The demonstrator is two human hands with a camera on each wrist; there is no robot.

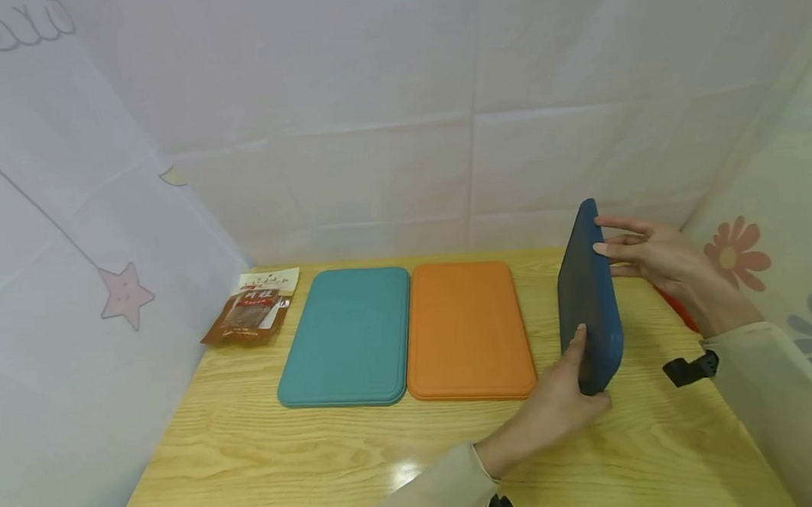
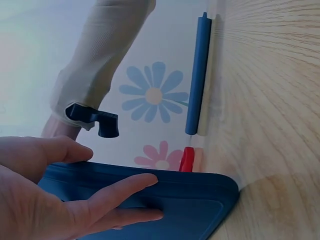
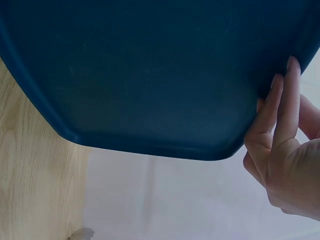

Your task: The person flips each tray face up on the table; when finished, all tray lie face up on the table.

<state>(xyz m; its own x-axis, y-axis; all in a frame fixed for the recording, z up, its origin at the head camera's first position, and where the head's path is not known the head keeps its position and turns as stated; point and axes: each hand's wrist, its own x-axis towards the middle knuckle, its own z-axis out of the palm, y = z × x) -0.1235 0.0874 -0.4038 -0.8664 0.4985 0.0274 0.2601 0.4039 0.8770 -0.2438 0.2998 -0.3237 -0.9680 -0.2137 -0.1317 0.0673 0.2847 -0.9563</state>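
A dark blue tray stands upright on its edge, tilted, at the right of the table. My left hand grips its near lower edge, with the thumb and fingers on opposite sides. At the far upper edge my right hand holds the tray, its fingers lying over the rim onto the face. A raised rim runs round the tray in the right wrist view. To the left lie an orange tray and a teal tray, side by side and flat.
A brown snack packet lies at the table's back left. Wall cloth encloses the back and sides. A long blue rod-like object and a red object are along the right wall, the red one partly hidden.
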